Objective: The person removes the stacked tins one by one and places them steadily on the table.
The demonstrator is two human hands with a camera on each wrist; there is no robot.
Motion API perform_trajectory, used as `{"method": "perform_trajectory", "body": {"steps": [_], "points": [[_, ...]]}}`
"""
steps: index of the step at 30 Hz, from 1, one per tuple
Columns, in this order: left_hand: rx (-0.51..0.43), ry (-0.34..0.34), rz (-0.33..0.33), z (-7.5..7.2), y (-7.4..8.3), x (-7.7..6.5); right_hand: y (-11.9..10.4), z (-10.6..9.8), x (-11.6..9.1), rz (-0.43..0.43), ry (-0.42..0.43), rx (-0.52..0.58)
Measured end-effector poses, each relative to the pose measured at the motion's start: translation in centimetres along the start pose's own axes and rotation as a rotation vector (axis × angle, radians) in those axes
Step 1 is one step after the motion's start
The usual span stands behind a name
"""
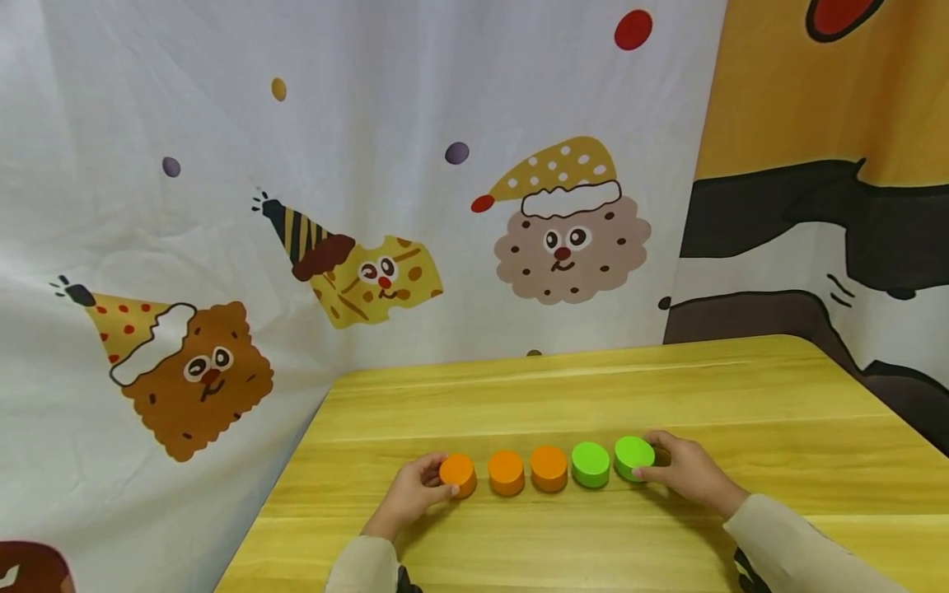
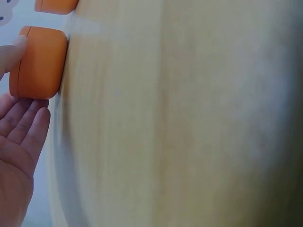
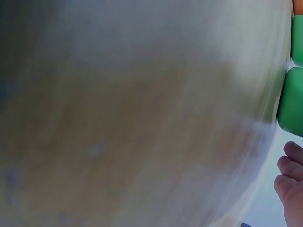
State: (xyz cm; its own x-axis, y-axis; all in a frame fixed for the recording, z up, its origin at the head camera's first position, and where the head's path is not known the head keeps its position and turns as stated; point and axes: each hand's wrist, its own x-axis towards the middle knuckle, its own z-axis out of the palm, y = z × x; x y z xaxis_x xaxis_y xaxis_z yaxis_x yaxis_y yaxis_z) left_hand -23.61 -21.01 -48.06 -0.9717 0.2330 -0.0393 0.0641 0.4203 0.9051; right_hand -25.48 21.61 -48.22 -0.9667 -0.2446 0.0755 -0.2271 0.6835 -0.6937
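Observation:
Several short, flat-topped cylinders stand in a row on the wooden table. At the left end my left hand (image 1: 417,492) pinches an orange cylinder (image 1: 457,475) between thumb and fingers. A thin seam runs round that cylinder (image 2: 41,64) close to its top in the left wrist view. My right hand (image 1: 685,471) has its thumb and fingers about the green cylinder (image 1: 633,458) at the right end. Between these two stand an orange cylinder (image 1: 506,473), another orange cylinder (image 1: 549,469) and a green cylinder (image 1: 591,464). In the right wrist view the right thumb is out of frame.
The wooden table (image 1: 563,543) has its far edge against a white curtain (image 1: 385,99) printed with cartoon biscuits and cheese. An orange and dark printed curtain (image 1: 801,239) hangs at the right. Pale sleeves (image 1: 797,543) cover both forearms.

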Motion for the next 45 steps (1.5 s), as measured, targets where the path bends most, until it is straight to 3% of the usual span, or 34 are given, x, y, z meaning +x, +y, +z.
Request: {"method": "perform_trajectory", "body": {"steps": [5,11,20,26,33,45], "points": [[0.007,0.005,-0.007,0.1,-0.7,0.2,0.0,0.0,-0.1,0.009,-0.004,0.004],[-0.009,0.004,0.024,-0.1,0.8,-0.4,0.0,0.0,-0.1,-0.009,-0.002,0.006],[0.008,0.004,0.016,0.1,-1.3,0.5,0.1,0.1,-0.1,0.002,-0.005,0.008],[-0.018,0.016,0.059,0.0,-0.6,0.7,0.2,0.2,-0.1,0.024,-0.021,0.036],[0.03,0.007,0.11,-0.1,0.7,1.1,-0.2,-0.1,-0.1,0.015,-0.017,0.026],[0.045,-0.036,0.103,0.4,0.4,1.4,-0.1,-0.2,-0.1,0.032,-0.026,0.024]]}}
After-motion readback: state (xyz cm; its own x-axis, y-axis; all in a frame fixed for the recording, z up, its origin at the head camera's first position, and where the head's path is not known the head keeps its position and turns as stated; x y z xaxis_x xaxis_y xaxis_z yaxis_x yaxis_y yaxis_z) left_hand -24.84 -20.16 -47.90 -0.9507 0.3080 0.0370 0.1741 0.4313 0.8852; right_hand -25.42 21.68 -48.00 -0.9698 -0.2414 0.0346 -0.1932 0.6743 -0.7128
